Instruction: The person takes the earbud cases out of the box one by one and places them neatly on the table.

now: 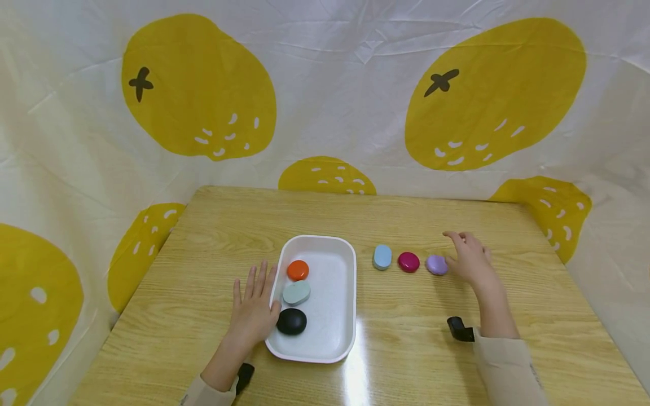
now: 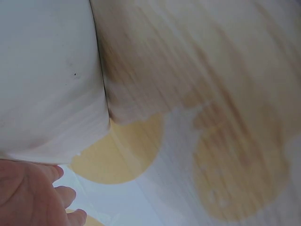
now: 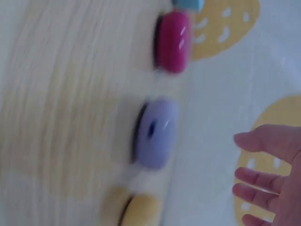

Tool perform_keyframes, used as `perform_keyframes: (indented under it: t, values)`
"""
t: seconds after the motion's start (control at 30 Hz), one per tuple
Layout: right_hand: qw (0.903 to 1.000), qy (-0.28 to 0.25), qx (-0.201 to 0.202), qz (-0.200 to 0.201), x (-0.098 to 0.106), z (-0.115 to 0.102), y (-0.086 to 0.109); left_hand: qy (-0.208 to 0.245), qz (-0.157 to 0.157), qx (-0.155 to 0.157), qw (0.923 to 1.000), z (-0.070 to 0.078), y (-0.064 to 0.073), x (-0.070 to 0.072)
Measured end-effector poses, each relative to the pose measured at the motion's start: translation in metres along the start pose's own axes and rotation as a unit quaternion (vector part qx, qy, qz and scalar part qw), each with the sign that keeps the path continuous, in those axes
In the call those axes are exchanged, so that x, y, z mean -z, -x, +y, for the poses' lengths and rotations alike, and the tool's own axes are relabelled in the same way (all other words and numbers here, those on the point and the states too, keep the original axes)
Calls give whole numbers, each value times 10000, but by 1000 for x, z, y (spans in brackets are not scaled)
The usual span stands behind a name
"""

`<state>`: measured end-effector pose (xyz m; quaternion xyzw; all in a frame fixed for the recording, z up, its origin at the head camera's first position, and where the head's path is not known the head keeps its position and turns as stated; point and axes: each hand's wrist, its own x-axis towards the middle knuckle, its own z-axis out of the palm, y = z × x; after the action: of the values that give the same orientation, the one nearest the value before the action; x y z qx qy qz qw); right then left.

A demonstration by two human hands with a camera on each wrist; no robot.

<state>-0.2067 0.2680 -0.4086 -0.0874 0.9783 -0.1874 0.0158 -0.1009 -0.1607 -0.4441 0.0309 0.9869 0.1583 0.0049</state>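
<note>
A white tray holds an orange round piece, a pale green oval piece and a black oval piece along its left side. My left hand, fingers spread straight, rests against the tray's left rim. To the tray's right lies a row of small glossy pieces: light blue, magenta and purple. My right hand hovers just right of the purple piece, fingers loosely bent and holding nothing. A yellow piece, hidden in the head view, shows beside the purple one in the right wrist view.
The pieces and tray are on a wooden table. A white cloth with yellow fruit prints hangs behind the table and at both sides. Black wrist mounts stick out near my cuffs.
</note>
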Motion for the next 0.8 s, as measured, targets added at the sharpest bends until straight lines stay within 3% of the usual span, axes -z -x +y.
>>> perform_keyframes:
  t: [0.2, 0.37, 0.57, 0.8]
  values:
    - [9899, 51, 1230, 706, -15, -55, -13, 163, 195, -121, 9996, -4, 0, -6]
    - [9729, -69, 2196, 726, -35, -104, -20, 131, 115, -49, 9998, -1, 1, -1]
    - [9483, 173, 3163, 220, -63, -156, -22, -2, -60, 27, 10000, 0, 0, 1]
    - [9127, 1067, 3884, -690, -92, -201, -20, -27, -85, 33, 10000, -2, -1, 0]
